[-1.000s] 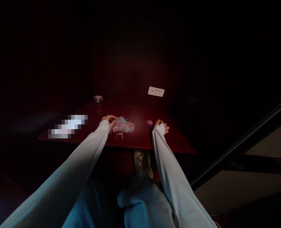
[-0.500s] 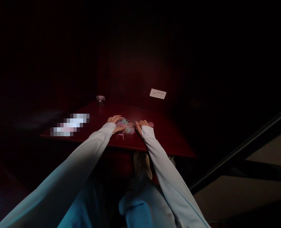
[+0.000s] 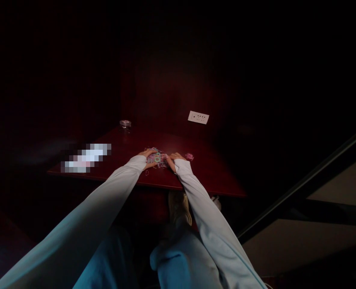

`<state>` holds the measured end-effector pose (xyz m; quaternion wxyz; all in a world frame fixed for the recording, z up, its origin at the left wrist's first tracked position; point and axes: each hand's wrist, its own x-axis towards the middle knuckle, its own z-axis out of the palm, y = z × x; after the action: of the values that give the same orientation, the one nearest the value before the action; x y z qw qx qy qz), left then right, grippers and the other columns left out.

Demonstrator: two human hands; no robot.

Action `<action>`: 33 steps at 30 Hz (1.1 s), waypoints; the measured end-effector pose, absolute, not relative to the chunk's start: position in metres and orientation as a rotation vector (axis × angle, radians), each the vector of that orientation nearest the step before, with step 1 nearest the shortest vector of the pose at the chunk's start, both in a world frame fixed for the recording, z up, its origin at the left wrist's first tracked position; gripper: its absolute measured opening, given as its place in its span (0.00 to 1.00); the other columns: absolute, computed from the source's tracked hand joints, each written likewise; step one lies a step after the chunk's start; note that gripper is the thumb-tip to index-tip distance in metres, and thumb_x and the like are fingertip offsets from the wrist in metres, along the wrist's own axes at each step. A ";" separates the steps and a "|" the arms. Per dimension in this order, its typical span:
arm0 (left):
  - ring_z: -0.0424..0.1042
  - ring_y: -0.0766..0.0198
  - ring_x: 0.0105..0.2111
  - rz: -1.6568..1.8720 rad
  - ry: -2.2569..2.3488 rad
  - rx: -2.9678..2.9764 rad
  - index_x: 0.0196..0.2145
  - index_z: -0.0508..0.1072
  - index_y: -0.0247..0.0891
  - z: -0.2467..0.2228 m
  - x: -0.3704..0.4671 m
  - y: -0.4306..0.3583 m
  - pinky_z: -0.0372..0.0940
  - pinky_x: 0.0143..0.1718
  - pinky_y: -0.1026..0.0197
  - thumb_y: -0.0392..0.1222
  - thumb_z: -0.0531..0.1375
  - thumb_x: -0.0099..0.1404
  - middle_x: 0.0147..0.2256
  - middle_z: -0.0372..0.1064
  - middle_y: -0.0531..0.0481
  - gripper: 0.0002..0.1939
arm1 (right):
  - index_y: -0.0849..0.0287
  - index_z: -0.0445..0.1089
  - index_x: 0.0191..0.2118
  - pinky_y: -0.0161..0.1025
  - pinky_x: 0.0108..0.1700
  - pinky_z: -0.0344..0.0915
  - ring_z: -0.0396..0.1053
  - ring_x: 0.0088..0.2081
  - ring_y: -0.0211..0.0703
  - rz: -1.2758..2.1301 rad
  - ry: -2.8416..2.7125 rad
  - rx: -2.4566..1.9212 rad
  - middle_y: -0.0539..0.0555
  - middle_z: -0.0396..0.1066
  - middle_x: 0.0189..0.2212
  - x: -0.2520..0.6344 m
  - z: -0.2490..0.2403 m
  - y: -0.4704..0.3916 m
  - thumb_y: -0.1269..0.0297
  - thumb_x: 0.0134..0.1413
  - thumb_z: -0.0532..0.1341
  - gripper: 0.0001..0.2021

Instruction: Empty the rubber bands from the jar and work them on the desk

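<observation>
A pile of small coloured bands (image 3: 158, 159), pink, purple and green, lies on the dark red table (image 3: 208, 176). My left hand (image 3: 148, 156) rests at the pile's left side, fingers apart, thumb along the near side and fingers over the far side. Against the right side of the pile is my right hand (image 3: 173, 159), its thumb and fingers spread. Neither hand visibly lifts anything. A small pink bunch (image 3: 189, 156) sits just right of my right hand. One loose band (image 3: 147, 173) lies near the table's front edge.
A clear round jar (image 3: 125, 124) stands at the table's back left. At the left edge lies a bright, pixelated flat object (image 3: 89, 157). A white socket plate (image 3: 198, 117) is on the wall behind. My shoe (image 3: 179, 206) shows below the front edge.
My right hand has moved left against the pile, leaving the pink bunch more exposed. The pile is narrower between my hands. The view has shifted slightly.
</observation>
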<state>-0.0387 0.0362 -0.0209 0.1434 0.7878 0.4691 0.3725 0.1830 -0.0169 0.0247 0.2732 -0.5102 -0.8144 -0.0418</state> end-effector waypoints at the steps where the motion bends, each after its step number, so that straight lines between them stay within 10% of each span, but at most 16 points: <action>1: 0.74 0.43 0.55 1.096 1.329 2.268 0.54 0.76 0.39 -0.020 -0.040 0.036 0.67 0.59 0.47 0.47 0.67 0.52 0.55 0.74 0.39 0.30 | 0.49 0.80 0.40 0.33 0.49 0.66 0.72 0.47 0.40 -0.108 -2.184 -1.377 0.51 0.80 0.39 0.182 0.025 -0.018 0.54 0.73 0.50 0.21; 26: 0.76 0.56 0.34 1.444 1.389 1.767 0.44 0.77 0.40 -0.006 -0.044 0.024 0.72 0.38 0.59 0.49 0.59 0.62 0.36 0.79 0.47 0.16 | 0.52 0.79 0.37 0.36 0.49 0.65 0.72 0.47 0.42 -0.148 -2.164 -1.365 0.53 0.78 0.38 0.169 0.027 -0.022 0.54 0.73 0.49 0.22; 33: 0.77 0.53 0.43 1.490 1.428 1.747 0.38 0.78 0.41 -0.009 -0.044 0.031 0.70 0.49 0.56 0.50 0.59 0.62 0.41 0.79 0.45 0.13 | 0.52 0.79 0.36 0.35 0.47 0.65 0.72 0.45 0.41 -0.109 -2.152 -1.327 0.51 0.78 0.36 0.170 0.027 -0.021 0.55 0.72 0.52 0.20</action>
<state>-0.0438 0.0307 -0.0087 0.2171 0.6307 0.5156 0.5378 0.1701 -0.0207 0.0271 0.3007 -0.5002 -0.8110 -0.0410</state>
